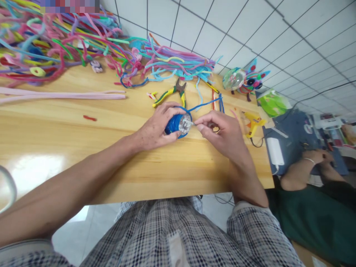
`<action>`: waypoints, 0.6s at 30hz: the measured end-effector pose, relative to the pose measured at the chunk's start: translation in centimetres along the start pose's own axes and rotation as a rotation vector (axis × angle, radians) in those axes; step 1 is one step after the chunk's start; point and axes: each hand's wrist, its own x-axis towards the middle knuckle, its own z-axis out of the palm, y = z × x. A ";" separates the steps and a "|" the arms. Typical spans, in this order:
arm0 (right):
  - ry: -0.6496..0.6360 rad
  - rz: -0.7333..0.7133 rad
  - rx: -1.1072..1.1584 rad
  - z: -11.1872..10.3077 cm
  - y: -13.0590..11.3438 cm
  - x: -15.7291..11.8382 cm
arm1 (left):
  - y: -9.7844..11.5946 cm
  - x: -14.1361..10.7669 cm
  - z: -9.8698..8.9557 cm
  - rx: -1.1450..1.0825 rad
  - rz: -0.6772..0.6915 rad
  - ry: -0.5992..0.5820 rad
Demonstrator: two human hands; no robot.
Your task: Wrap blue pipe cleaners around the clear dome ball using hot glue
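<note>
My left hand (155, 128) is wrapped round a small cylinder wound with blue pipe cleaner (172, 125), which lies on its side over the table. Its clear, shiny round end faces right. A loose blue strand (204, 104) runs from its top to the right. My right hand (222, 131) pinches a thin, pale-tipped object (190, 122) against that clear end; its kind is hard to make out. A dark loop shows below those fingers. Just beyond the cylinder lie yellow-and-green cutting pliers (170, 95).
Heaped pipe cleaners (63, 48) and a long bundle (180, 63) line the wall. Pink strips (63, 95) lie at left. A yellow glue gun (253, 124), a pipe-cleaner figure (251, 81) and a white power strip (275, 151) are at right. A person's arm (302, 170) rests beyond.
</note>
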 end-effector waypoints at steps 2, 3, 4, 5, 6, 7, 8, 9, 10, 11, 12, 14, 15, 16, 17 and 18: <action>-0.015 0.003 0.002 0.3 0.3 0.5 | 0.0 0.0 0.0 -0.005 0.013 -0.003; -0.027 0.010 0.011 0.4 0.5 0.7 | 0.0 0.0 0.0 -0.005 0.012 -0.006; -0.042 0.017 0.021 0.6 0.7 0.9 | 0.0 0.0 0.0 -0.004 0.010 -0.007; -0.057 0.020 0.029 0.8 0.9 1.0 | 0.0 0.0 0.0 -0.004 0.007 -0.007; -0.069 0.020 0.035 0.9 1.1 1.2 | -0.1 0.0 0.0 -0.004 0.008 -0.005; -0.075 0.016 0.040 1.1 1.3 1.2 | 0.0 0.0 0.1 -0.005 0.012 -0.001; -0.075 0.011 0.042 1.2 1.5 1.3 | 0.0 0.0 0.1 -0.006 0.017 0.001; -0.074 0.007 0.038 1.3 1.7 1.3 | 0.0 0.0 0.1 -0.006 0.020 0.001; -0.071 0.002 0.030 1.4 1.9 1.4 | 0.0 0.0 0.1 -0.002 0.017 -0.002; -0.069 -0.004 0.018 1.4 2.0 1.4 | 0.0 0.0 0.1 0.004 0.010 -0.005; -0.067 -0.009 0.004 1.5 2.1 1.4 | 0.1 0.0 0.1 0.011 0.002 -0.008; -0.063 -0.021 -0.028 1.6 2.3 1.4 | 0.1 0.0 0.1 0.017 -0.007 -0.009; -0.061 -0.026 -0.040 1.6 2.3 1.4 | 0.1 0.0 0.1 0.014 -0.006 -0.007; -0.060 -0.031 -0.047 1.6 2.3 1.4 | 0.1 0.0 0.1 0.011 -0.003 -0.003; -0.060 -0.032 -0.052 1.5 2.3 1.4 | 0.1 0.0 0.2 0.009 0.003 0.002; -0.058 -0.033 -0.053 1.5 2.2 1.4 | 0.0 0.0 0.2 0.008 0.010 0.008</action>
